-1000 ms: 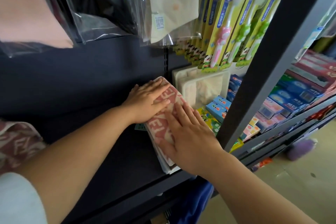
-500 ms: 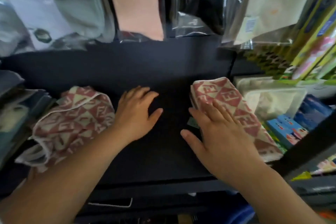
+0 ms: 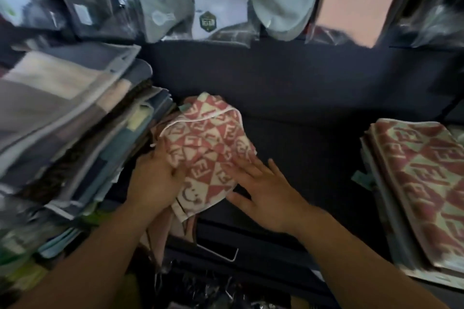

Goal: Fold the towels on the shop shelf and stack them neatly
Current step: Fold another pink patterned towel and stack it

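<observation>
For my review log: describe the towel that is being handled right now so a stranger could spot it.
On the dark shelf, right of the tall stack of grey and blue cloths, lies a rumpled pink-and-cream towel. Both hands touch it. The matching stack at far right is flat and neatly folded; this one is crumpled.

1. The dark shelf (image 3: 301, 133) carries everything here.
2. A crumpled pink towel (image 3: 208, 148) lies mid-shelf, overhanging the front edge.
3. A tall, tilted cloth pile (image 3: 70, 118) sits at left, touching the towel.
4. A folded stack (image 3: 421, 183) lies at right, well apart.
</observation>
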`<state>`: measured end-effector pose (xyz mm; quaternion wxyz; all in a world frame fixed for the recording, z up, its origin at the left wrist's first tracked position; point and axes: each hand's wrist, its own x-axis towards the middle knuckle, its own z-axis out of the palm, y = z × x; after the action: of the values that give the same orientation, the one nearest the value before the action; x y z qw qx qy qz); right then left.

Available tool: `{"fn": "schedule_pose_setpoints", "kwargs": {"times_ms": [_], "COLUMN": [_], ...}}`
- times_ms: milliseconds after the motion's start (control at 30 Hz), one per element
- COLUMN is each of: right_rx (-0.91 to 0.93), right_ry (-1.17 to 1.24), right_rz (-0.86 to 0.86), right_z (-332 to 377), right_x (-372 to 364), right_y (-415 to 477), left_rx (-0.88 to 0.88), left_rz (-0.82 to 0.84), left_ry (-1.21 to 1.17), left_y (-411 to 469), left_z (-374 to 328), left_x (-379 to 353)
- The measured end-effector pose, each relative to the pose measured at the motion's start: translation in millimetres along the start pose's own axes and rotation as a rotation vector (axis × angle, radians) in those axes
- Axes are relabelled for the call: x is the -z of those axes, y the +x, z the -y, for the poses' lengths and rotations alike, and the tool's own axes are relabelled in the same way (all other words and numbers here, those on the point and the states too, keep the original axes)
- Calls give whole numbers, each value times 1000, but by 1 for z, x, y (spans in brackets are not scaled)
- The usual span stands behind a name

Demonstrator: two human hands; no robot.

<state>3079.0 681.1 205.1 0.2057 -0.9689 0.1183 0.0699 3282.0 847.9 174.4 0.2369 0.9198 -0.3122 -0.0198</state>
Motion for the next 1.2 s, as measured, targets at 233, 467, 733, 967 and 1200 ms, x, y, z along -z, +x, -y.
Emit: {"fn": "schedule_pose_setpoints", "kwargs": {"times_ms": [233,467,733,967,1200], "right_rx": [-42,-46,198,346,114], "right_ry": [-110,-100,590,499,282], "right_rz": [-56,-217,-604,-556,-577], "right_z": [7,16,29,39,-2], "right_x": [-19,8,94,118,99], "right_y": [4,-9,-11,-20,-32], "left_rx": [-211,-254,-638,-677,-569], "left_rz": [-167,-200,272,244,78], "left_ry": [-78,-463,-657,-719,-670], "left_y": [1,15,8,-9,-7], "left_z": [0,-44,-106,-120,-103], "left_x": [19,56,120,143,140]}}
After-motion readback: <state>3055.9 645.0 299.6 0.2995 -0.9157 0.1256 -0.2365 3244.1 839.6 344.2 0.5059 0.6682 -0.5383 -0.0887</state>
